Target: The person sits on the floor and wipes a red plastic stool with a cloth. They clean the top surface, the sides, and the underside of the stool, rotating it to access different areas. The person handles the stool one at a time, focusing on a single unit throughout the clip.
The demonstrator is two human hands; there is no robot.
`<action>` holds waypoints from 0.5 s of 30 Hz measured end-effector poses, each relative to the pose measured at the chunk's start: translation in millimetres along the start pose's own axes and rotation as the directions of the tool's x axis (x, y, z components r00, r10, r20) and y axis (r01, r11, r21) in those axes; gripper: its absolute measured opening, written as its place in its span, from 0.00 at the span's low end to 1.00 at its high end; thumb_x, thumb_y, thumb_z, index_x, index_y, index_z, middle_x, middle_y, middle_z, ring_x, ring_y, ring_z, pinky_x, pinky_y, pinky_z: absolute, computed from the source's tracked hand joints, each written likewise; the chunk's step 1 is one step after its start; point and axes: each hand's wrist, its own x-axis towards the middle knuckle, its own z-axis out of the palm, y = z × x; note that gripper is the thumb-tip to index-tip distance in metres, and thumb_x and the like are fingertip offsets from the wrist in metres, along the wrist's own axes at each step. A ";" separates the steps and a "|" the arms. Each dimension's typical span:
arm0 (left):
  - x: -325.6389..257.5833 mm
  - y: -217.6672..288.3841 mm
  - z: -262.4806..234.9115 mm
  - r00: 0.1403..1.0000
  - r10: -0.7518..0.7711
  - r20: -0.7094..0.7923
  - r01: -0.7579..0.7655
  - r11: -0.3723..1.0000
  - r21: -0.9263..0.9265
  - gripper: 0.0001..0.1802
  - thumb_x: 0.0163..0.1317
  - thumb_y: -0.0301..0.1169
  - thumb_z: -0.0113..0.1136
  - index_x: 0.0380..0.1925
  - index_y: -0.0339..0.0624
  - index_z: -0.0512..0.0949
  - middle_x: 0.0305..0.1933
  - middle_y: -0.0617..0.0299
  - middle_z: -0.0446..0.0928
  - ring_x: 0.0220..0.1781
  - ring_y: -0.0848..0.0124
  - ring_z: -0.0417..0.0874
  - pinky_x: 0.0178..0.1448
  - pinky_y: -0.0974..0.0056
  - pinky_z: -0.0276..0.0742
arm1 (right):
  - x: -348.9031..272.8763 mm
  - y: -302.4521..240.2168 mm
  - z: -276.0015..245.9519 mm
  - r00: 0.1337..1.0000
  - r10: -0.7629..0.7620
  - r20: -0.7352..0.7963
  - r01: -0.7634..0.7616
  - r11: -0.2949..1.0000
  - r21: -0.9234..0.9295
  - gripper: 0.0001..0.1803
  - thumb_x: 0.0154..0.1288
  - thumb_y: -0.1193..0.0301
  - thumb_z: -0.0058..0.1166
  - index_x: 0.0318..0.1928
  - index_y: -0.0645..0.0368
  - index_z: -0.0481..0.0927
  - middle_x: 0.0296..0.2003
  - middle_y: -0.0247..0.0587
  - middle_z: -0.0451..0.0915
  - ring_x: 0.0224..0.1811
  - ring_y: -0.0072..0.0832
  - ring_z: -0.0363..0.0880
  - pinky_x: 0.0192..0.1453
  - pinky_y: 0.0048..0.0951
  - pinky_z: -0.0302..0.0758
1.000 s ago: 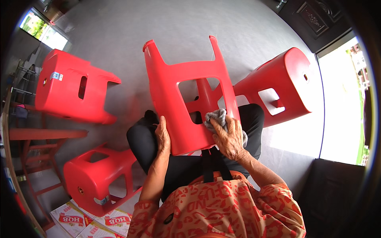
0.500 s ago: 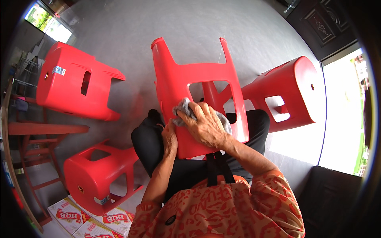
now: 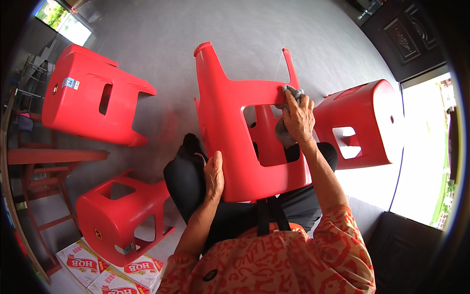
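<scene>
You have a red plastic stool [image 3: 229, 142] tipped over in front of you, with its seat end near your lap and its legs pointing to 12 o'clock. Your left hand [image 3: 214, 175] grips its side edge at about 8 o'clock, thumb on the near face. Your right hand [image 3: 299, 117] has its fingers closed on a bunched grey cloth [image 3: 283, 133], pressed on the stool at about 1 o'clock, close to where a far leg starts. A loose end of the cloth hangs over the big hole.

My guess is that you are partway through rubbing this stool. The side facing you looks smooth and shiny, but I can't tell which spots are done. The other sides may be left to do.

Three more stools lie around you: one at 10 o'clock [image 3: 90, 100], one at 8 o'clock [image 3: 108, 215] and one at 3 o'clock [image 3: 364, 112]. No hand is on them, and I can't tell if they are clean.

Some things are hard to see. Your left fingertips are tucked out of sight. The seat top of your stool is turned away. The stool at 3 o'clock is partly behind your right arm and knee. The bright doorway [image 3: 421, 157] there is too white to make out well.
</scene>
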 end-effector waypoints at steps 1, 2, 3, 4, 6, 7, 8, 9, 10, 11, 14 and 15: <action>-0.5 -1.1 -1.2 1.000 0.018 0.015 -0.018 1.000 0.018 0.29 0.70 0.54 0.49 0.26 0.36 0.73 0.27 0.66 0.71 0.32 0.77 0.68 0.39 0.69 0.68 | 3.2 -5.9 1.5 1.000 0.007 0.025 -0.007 1.000 0.000 0.30 0.56 0.71 0.54 0.62 0.40 0.72 0.53 0.47 0.70 0.50 0.49 0.70 0.47 0.46 0.77; -0.8 -1.9 -2.1 0.999 0.035 0.030 -0.036 0.999 0.036 0.29 0.71 0.53 0.48 0.26 0.36 0.73 0.26 0.66 0.71 0.32 0.77 0.68 0.39 0.69 0.68 | 7.4 -14.6 3.7 0.999 0.013 0.050 -0.013 1.000 -0.001 0.30 0.56 0.71 0.54 0.62 0.40 0.73 0.53 0.46 0.70 0.50 0.49 0.71 0.46 0.46 0.77; -1.1 -1.6 -2.7 0.999 0.033 0.024 -0.034 0.998 0.043 0.29 0.71 0.53 0.48 0.26 0.35 0.73 0.27 0.65 0.71 0.32 0.77 0.68 0.39 0.69 0.68 | 10.6 -23.7 5.9 0.997 0.019 0.074 -0.019 1.000 0.002 0.29 0.56 0.72 0.53 0.61 0.40 0.73 0.53 0.46 0.70 0.50 0.49 0.71 0.45 0.45 0.78; -1.8 -0.7 -2.6 0.999 0.032 0.018 -0.032 0.998 0.051 0.29 0.71 0.53 0.48 0.26 0.35 0.73 0.27 0.65 0.71 0.32 0.77 0.68 0.39 0.69 0.68 | 12.9 -31.3 6.5 0.998 -0.004 0.060 0.002 1.000 0.022 0.28 0.56 0.74 0.52 0.60 0.41 0.75 0.52 0.45 0.71 0.49 0.48 0.72 0.45 0.44 0.79; -2.4 0.8 0.6 1.000 0.025 -0.011 -0.024 0.999 0.038 0.29 0.71 0.53 0.47 0.25 0.36 0.72 0.26 0.66 0.69 0.31 0.77 0.67 0.37 0.69 0.67 | 19.6 -43.0 3.6 0.989 -0.099 0.107 0.090 0.992 0.086 0.28 0.56 0.75 0.52 0.59 0.42 0.76 0.52 0.46 0.71 0.50 0.48 0.72 0.46 0.44 0.78; -0.8 -2.4 -1.2 1.000 0.024 -0.009 -0.023 0.999 0.038 0.29 0.71 0.53 0.47 0.25 0.36 0.71 0.25 0.66 0.69 0.30 0.77 0.66 0.36 0.68 0.66 | 23.5 -48.7 0.6 0.981 -0.148 0.129 0.133 0.984 0.119 0.28 0.56 0.75 0.51 0.59 0.42 0.76 0.52 0.46 0.71 0.51 0.47 0.72 0.47 0.44 0.78; 1.0 -8.5 -3.9 1.000 0.022 -0.007 -0.022 0.999 0.038 0.29 0.71 0.53 0.47 0.24 0.36 0.71 0.25 0.67 0.68 0.30 0.77 0.66 0.36 0.68 0.66 | 27.5 -54.8 -4.3 0.960 -0.219 0.176 0.180 0.961 0.210 0.27 0.58 0.74 0.48 0.59 0.42 0.75 0.57 0.47 0.70 0.51 0.50 0.73 0.50 0.45 0.79; 1.9 -12.1 -4.9 1.000 0.019 0.001 -0.019 0.999 0.037 0.29 0.71 0.53 0.47 0.24 0.37 0.70 0.24 0.67 0.67 0.30 0.77 0.65 0.35 0.68 0.65 | 30.5 -62.5 -6.1 0.941 -0.282 0.187 0.206 0.916 0.345 0.26 0.59 0.74 0.49 0.58 0.41 0.76 0.57 0.48 0.70 0.54 0.50 0.72 0.55 0.46 0.77; 2.7 -11.3 -4.4 1.000 0.012 0.012 -0.013 0.999 0.041 0.29 0.71 0.53 0.47 0.23 0.37 0.70 0.24 0.68 0.67 0.29 0.78 0.65 0.35 0.68 0.65 | 35.4 -73.0 -7.1 0.915 -0.331 0.229 0.195 0.863 0.467 0.25 0.59 0.74 0.49 0.58 0.40 0.76 0.56 0.49 0.71 0.55 0.50 0.71 0.57 0.46 0.75; 3.3 -9.6 -3.8 1.000 0.005 0.023 -0.006 0.999 0.046 0.29 0.71 0.53 0.47 0.23 0.37 0.69 0.24 0.68 0.66 0.29 0.78 0.65 0.35 0.68 0.65 | 39.6 -84.3 -7.0 0.885 -0.384 0.263 0.172 0.796 0.580 0.25 0.60 0.74 0.49 0.58 0.40 0.77 0.56 0.49 0.71 0.57 0.49 0.71 0.58 0.46 0.74; 3.2 -9.3 -4.3 1.000 0.011 0.027 -0.012 0.999 0.038 0.28 0.71 0.53 0.47 0.24 0.37 0.70 0.24 0.68 0.67 0.30 0.78 0.65 0.35 0.68 0.65 | 45.5 -118.3 -1.1 0.816 -0.479 0.323 0.262 0.805 0.533 0.24 0.61 0.74 0.50 0.58 0.40 0.77 0.54 0.50 0.72 0.58 0.49 0.70 0.58 0.45 0.74; 2.7 -6.9 -3.6 1.000 0.018 0.025 -0.019 0.999 0.032 0.28 0.71 0.52 0.48 0.24 0.37 0.71 0.25 0.68 0.67 0.30 0.78 0.65 0.35 0.68 0.65 | 45.7 -127.9 -0.1 0.818 -0.507 0.270 0.272 0.756 0.595 0.23 0.60 0.75 0.51 0.57 0.42 0.77 0.51 0.49 0.72 0.56 0.47 0.71 0.58 0.44 0.74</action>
